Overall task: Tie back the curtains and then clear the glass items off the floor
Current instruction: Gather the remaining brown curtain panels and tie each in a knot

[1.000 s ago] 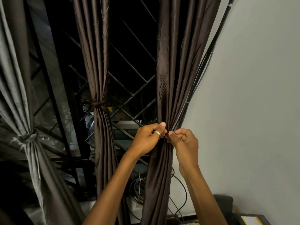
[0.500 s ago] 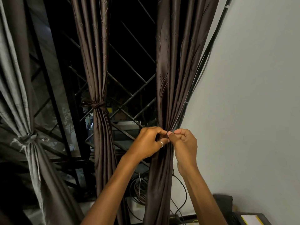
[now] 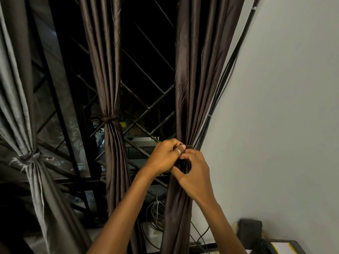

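A dark brown curtain hangs gathered beside the white wall. A tie-back band of the same cloth circles its waist. My left hand, with a ring on one finger, pinches the band from the left. My right hand curls round the band and the gathered cloth just below it, touching the left hand. A second brown curtain in the middle is bound with a knotted tie. A grey curtain at the left is knotted too. No glass items or floor show.
A black diamond window grille stands behind the curtains. Black cables run down the wall edge. Coiled wires lie low behind the right curtain. A dark box and a tray with yellow paper sit at the bottom right.
Both hands have closed together at the curtain's waist. The right hand has dropped slightly and wrapped round the cloth, and the left fingers have curled over the band.
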Tool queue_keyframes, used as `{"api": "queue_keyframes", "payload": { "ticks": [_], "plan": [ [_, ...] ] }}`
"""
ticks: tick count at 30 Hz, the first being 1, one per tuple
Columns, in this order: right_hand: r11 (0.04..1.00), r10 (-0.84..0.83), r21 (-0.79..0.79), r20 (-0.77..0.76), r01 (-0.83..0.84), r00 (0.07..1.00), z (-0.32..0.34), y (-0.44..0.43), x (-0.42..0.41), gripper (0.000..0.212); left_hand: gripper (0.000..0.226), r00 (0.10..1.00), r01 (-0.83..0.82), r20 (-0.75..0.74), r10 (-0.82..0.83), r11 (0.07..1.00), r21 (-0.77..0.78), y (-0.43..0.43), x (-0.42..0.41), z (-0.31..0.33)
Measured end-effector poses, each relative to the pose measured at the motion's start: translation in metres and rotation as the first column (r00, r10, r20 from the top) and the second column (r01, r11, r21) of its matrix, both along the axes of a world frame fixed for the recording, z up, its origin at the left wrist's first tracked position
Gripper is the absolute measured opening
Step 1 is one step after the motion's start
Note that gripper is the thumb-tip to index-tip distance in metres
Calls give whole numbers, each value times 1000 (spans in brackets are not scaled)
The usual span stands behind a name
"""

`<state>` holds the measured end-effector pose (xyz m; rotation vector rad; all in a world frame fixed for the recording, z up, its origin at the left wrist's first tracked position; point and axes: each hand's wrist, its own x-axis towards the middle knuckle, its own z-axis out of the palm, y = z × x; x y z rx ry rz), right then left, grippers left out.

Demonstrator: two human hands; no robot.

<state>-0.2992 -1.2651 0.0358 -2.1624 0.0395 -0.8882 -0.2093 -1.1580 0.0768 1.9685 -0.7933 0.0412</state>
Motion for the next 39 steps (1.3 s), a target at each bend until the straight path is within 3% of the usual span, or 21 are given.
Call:
{"api": "queue_keyframes", "payload": {
  "ticks": [3,9,16,20,27,35,39],
  "plan": [
    [993,-61,-102,-17,59,998,-6,4,3,37,17,999,17,-32,-17,1000,-2,-1,0,2],
    [951,-181,-244,65,192,981,-13,2,2,18,18,997,19,-72,-21,999,-29,1,1,0],
    [971,-150,-176,77,161,986,-5,-29,-5,12,15,997,58,-42,-60,996,-61,14,-2,-10],
    [960,-40,-272,84,62,996,12,-35,-3,13,14,994,86,-56,-92,991,-99,14,-4,-13],
    [970,77,-228,-52,-87,996,30,-45,12,14,16,985,137,-82,-150,979,-151,16,-6,-13],
    [945,69,-314,-75,-90,995,35,-48,24,16,14,989,147,36,-144,985,-92,22,-5,-19],
    [971,85,-223,-12,-86,996,36,-47,29,14,13,978,113,178,-105,993,-38,21,-6,-23]
  ]
}}
